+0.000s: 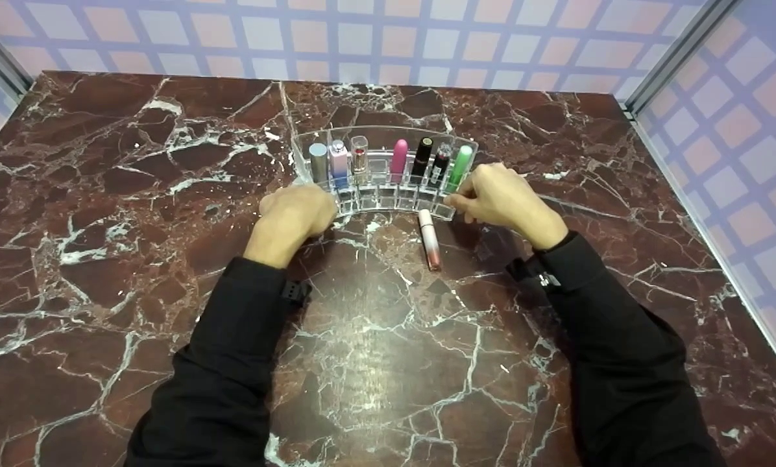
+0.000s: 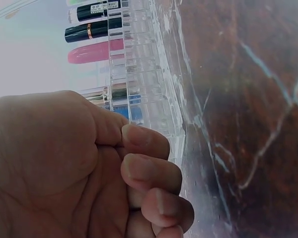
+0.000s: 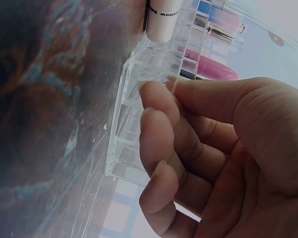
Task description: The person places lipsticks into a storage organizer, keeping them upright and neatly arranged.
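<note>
A clear acrylic lipstick organizer (image 1: 378,135), curved and tiered, stands on the marble-patterned table with several lipsticks upright in its back row. My left hand (image 1: 300,211) holds its left end with curled fingers, palm side showing in the left wrist view. At the opposite end, my right hand (image 1: 501,198) pinches the front corner between thumb and index finger; the other fingers curl loosely beside it. Between the hands, a white-to-brown lip gloss tube (image 1: 429,240) lies on the table, its white cap close to the organizer's front edge.
The row includes a silver tube (image 1: 318,161), a pink-and-blue one (image 1: 339,165), a pink one (image 1: 399,159), a black one (image 1: 422,157) and a green one (image 1: 460,165). A gap shows mid-row. Checkered panels (image 1: 388,39) border the table (image 1: 135,389) at the back and sides.
</note>
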Action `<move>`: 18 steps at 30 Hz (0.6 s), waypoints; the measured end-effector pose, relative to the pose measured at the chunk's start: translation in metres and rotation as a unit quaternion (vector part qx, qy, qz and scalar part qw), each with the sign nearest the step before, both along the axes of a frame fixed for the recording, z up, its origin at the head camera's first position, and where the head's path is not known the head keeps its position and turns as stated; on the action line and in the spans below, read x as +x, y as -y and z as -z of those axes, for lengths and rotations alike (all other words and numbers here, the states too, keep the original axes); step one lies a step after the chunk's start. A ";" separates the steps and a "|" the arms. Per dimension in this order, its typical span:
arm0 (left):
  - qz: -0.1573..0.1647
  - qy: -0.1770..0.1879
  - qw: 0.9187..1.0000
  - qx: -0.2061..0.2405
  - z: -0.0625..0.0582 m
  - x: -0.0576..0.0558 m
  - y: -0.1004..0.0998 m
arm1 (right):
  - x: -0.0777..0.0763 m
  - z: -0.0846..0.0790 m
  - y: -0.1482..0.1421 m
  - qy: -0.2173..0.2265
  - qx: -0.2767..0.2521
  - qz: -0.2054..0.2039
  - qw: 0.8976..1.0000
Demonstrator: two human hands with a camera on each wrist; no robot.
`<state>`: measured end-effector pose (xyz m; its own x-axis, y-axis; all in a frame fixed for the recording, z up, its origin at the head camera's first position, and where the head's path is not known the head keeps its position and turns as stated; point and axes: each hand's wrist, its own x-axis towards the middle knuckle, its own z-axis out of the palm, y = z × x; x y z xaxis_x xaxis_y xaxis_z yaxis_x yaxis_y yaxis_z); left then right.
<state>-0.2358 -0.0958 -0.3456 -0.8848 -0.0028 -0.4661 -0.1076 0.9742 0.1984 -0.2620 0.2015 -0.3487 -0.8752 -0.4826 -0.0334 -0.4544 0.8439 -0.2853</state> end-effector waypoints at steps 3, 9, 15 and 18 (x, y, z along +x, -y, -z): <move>0.003 0.001 1.000 0.001 -0.001 0.000 0.000 | 0.000 0.000 0.000 0.001 0.001 0.002 1.000; 0.017 -0.008 1.000 -0.007 -0.001 0.001 0.002 | 0.000 0.000 -0.001 0.004 0.000 0.002 1.000; 0.036 -0.032 0.998 -0.047 -0.011 0.010 0.000 | -0.001 0.000 0.001 0.004 0.000 0.000 1.000; 0.042 -0.036 0.997 -0.061 -0.020 0.015 -0.009 | 0.000 -0.001 0.000 0.004 0.000 0.001 1.000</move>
